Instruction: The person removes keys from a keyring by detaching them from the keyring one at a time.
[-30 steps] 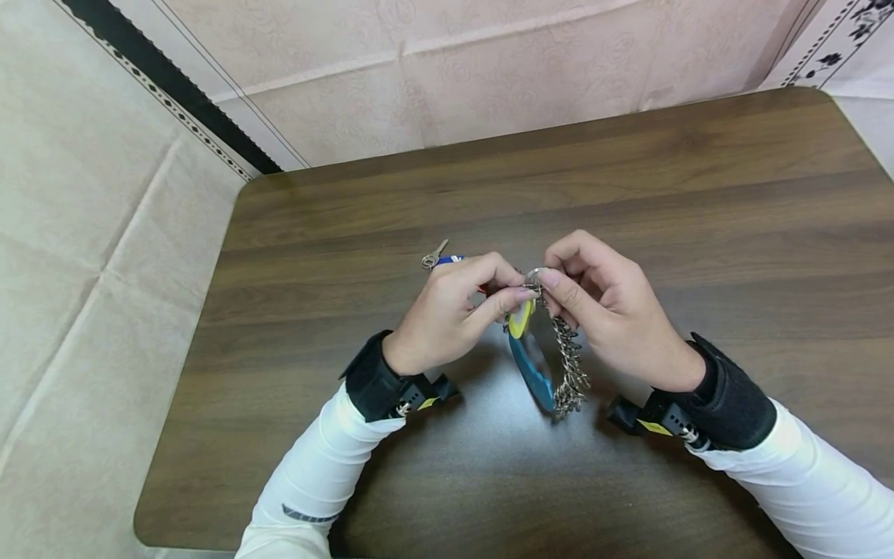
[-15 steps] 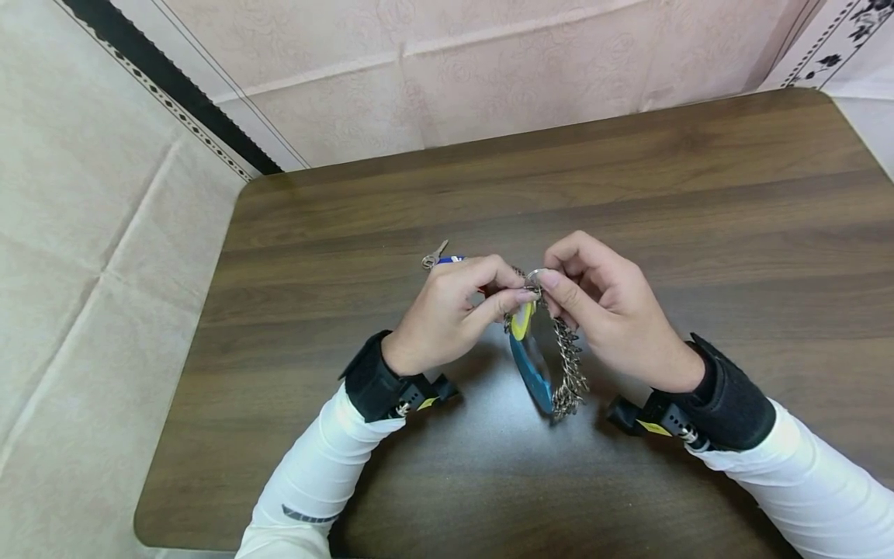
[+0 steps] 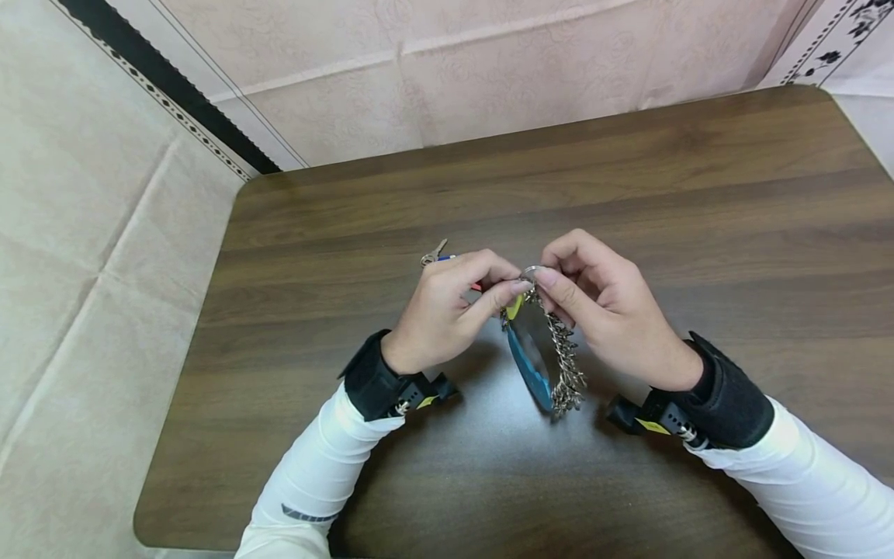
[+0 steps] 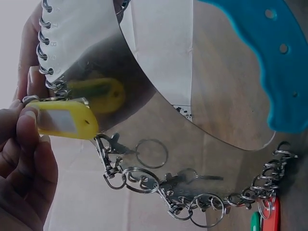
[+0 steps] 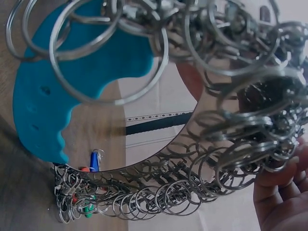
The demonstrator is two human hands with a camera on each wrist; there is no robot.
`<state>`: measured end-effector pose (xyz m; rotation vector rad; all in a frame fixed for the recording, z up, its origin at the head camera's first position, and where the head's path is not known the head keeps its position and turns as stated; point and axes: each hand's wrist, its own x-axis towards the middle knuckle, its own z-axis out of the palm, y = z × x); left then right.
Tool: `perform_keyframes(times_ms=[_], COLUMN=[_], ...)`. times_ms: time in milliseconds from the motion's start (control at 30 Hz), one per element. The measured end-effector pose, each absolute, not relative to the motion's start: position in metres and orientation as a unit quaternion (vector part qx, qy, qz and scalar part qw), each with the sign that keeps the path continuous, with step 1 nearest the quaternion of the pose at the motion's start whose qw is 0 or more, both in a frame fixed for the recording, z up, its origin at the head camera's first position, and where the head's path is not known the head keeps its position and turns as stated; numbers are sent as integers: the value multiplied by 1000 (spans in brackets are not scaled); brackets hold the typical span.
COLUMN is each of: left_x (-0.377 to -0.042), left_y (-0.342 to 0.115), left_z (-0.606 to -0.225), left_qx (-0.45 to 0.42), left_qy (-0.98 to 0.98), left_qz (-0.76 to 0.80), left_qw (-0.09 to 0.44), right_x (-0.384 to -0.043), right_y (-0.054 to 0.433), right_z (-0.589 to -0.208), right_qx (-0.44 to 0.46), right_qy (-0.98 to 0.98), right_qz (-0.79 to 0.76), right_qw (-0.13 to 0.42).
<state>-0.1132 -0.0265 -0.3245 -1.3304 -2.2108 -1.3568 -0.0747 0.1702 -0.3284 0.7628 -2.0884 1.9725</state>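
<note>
A round metal key holder with a blue handle (image 3: 528,371) is held up on edge between my hands over the table. Split rings and snap hooks (image 3: 567,380) line its rim. My left hand (image 3: 447,314) pinches a yellow key tag (image 4: 72,120) at its ring end, beside the rim. Opposite it, my right hand (image 3: 604,310) pinches a thin metal split ring (image 3: 533,269) between thumb and index finger, fingertips close to the left ones. In the right wrist view, rings in front hide most of this grip.
Behind my left hand, a key (image 3: 438,250) with a blue tag (image 5: 94,161) lies on the brown wooden table (image 3: 349,225). Red (image 4: 271,214) and green tags (image 4: 255,222) are close by. Pale patterned cloth (image 3: 489,78) stands beyond the table's far edge.
The left fingers have shifted slightly up and left, and the yellow tag now shows less beneath them. Both hands keep their pinch, and the key holder hangs almost unchanged.
</note>
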Motion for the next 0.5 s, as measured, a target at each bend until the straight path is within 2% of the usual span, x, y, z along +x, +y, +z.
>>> perform_keyframes(times_ms=[500], left_x=[-114], left_y=[-27], left_z=[-327], left_qx=[-443], left_qy=[-760], left_qz=[-460], left_qw=[126], right_x=[-75], right_y=[170], right_z=[-329], right_qx=[254], right_qy=[-693], right_qz=[669], right_qw=[82])
